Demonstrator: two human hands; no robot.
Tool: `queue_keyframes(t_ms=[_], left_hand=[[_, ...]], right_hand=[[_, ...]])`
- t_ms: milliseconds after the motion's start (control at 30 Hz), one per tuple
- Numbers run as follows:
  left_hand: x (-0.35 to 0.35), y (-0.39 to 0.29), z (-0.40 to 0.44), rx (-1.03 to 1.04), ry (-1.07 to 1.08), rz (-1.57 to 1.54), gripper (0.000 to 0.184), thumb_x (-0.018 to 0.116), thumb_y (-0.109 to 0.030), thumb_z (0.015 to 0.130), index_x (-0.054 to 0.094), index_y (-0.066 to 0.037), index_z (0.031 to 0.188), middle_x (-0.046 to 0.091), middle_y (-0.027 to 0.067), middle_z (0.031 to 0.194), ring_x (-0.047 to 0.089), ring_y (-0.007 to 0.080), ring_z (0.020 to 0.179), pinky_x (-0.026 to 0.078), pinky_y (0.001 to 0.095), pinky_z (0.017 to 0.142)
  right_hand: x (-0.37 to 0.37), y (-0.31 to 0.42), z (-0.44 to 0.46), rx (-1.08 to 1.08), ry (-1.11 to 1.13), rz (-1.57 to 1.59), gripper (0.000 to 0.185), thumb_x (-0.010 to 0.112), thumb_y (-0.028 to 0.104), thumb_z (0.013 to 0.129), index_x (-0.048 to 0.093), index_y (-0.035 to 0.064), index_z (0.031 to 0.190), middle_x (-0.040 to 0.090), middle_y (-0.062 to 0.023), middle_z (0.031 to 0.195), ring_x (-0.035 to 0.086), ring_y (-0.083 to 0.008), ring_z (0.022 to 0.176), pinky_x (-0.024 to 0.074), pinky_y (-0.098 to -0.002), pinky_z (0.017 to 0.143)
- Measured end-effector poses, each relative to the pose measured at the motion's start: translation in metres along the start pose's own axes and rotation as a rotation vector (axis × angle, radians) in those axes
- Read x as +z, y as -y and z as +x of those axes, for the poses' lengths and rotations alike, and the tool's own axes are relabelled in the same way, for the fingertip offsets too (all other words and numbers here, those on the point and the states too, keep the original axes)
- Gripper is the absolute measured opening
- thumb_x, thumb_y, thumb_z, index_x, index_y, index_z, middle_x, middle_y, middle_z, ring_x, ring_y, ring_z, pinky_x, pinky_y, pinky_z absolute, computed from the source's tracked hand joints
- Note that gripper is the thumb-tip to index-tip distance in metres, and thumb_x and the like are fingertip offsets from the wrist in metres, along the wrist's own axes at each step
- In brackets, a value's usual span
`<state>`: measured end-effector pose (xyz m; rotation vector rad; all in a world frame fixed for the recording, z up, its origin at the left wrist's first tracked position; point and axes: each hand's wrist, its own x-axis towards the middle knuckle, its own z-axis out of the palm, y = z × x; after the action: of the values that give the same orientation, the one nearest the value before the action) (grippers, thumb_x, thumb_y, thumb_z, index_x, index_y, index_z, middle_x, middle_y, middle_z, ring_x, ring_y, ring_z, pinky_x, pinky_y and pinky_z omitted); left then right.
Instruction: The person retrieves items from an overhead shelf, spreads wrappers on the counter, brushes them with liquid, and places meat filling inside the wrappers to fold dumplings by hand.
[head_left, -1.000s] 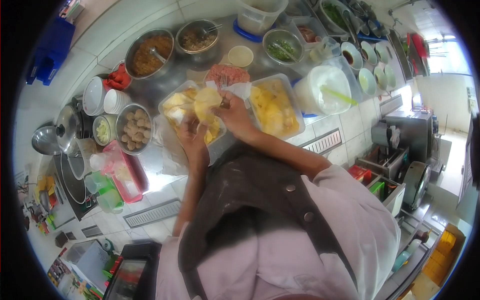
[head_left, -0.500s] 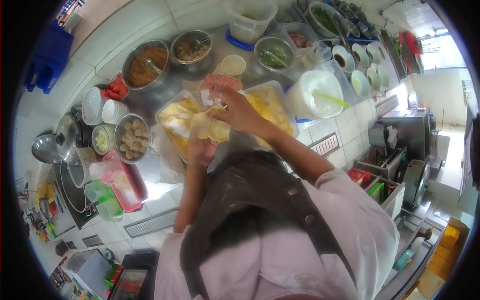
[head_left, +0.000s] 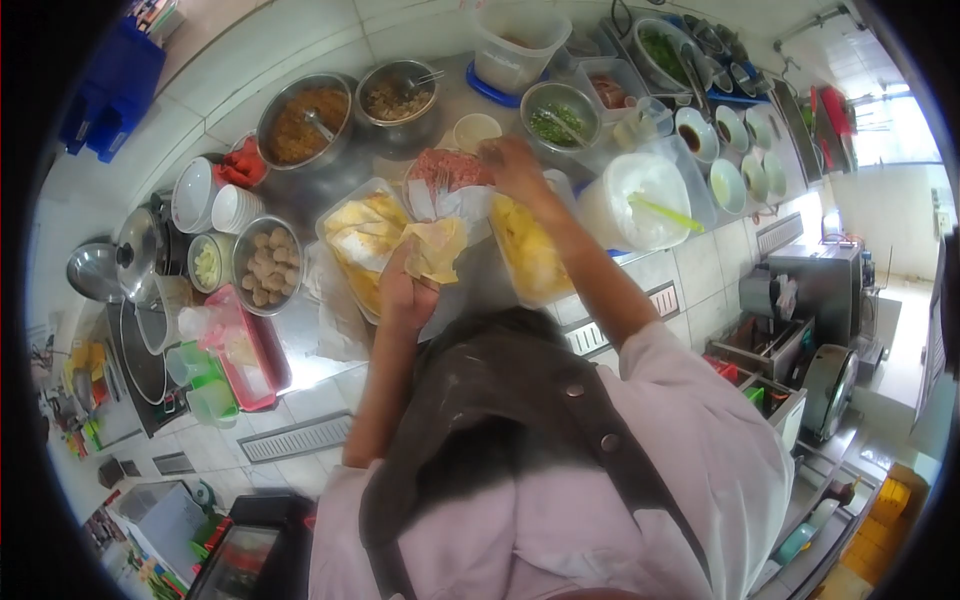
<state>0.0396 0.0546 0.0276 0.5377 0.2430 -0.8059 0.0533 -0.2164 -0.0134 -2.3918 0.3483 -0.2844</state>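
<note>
A thin yellow wrapper [head_left: 438, 248], like a dumpling skin, rests on the fingers of my left hand [head_left: 405, 292], which grips its lower edge. My right hand [head_left: 515, 168] reaches forward with its fingertips at the near right rim of a small cream bowl [head_left: 476, 130]. Blur hides how those fingers are set. Just left of that hand lies a mound of pink minced meat [head_left: 462, 170] with a fork-like utensil [head_left: 442, 182] stuck in it. Two plastic trays, a left one [head_left: 326, 222] and a right one [head_left: 570, 200], contain folded yellow pieces.
Behind stand steel bowls of brown filling [head_left: 300, 125], mince [head_left: 395, 98] and chopped greens [head_left: 555, 118]. A white tub [head_left: 632, 195] with a green spatula is on the right. On the left are a bowl of meatballs [head_left: 268, 265] and a pink tray [head_left: 258, 350].
My right hand has let go of the wrapper and moved forward and right to the small bowl. The left hand keeps the wrapper. The utensil in the meat now shows.
</note>
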Motion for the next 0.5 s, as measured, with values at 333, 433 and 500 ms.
queue_keyframes(t_ms=[333, 433, 500], left_hand=[[-0.005, 0.014, 0.013, -0.073, 0.021, 0.063, 0.037, 0.043, -0.021, 0.105, 0.05, 0.001, 0.134, 0.059, 0.0107, 0.128, 0.059, 0.0201, 0.115, 0.049, 0.0344, 0.097], [0.018, 0.015, 0.006, -0.031, 0.017, 0.097, 0.037, 0.044, -0.02, 0.104, 0.049, 0.0, 0.135, 0.059, 0.0093, 0.128, 0.058, 0.019, 0.117, 0.05, 0.0326, 0.095], [0.021, 0.018, 0.004, 0.002, 0.005, 0.121, 0.037, 0.047, -0.019, 0.103, 0.049, 0.001, 0.134, 0.059, 0.0094, 0.127, 0.058, 0.0186, 0.116, 0.05, 0.0318, 0.094]], right_hand=[[-0.01, 0.106, -0.109, -0.468, -0.058, 0.017, 0.038, 0.071, 0.014, 0.087, 0.063, 0.0105, 0.125, 0.054, -0.02, 0.132, 0.057, -0.0296, 0.116, 0.0478, -0.0382, 0.095], [-0.004, 0.099, -0.11, 0.326, -0.01, 0.765, 0.031, 0.07, 0.016, 0.088, 0.067, 0.0087, 0.117, 0.064, -0.0191, 0.116, 0.064, -0.0299, 0.104, 0.0529, -0.037, 0.084], [-0.001, 0.092, -0.11, 0.304, -0.026, 0.78, 0.028, 0.069, 0.009, 0.086, 0.068, 0.0071, 0.114, 0.066, -0.0174, 0.11, 0.066, -0.0288, 0.096, 0.0534, -0.0346, 0.08]])
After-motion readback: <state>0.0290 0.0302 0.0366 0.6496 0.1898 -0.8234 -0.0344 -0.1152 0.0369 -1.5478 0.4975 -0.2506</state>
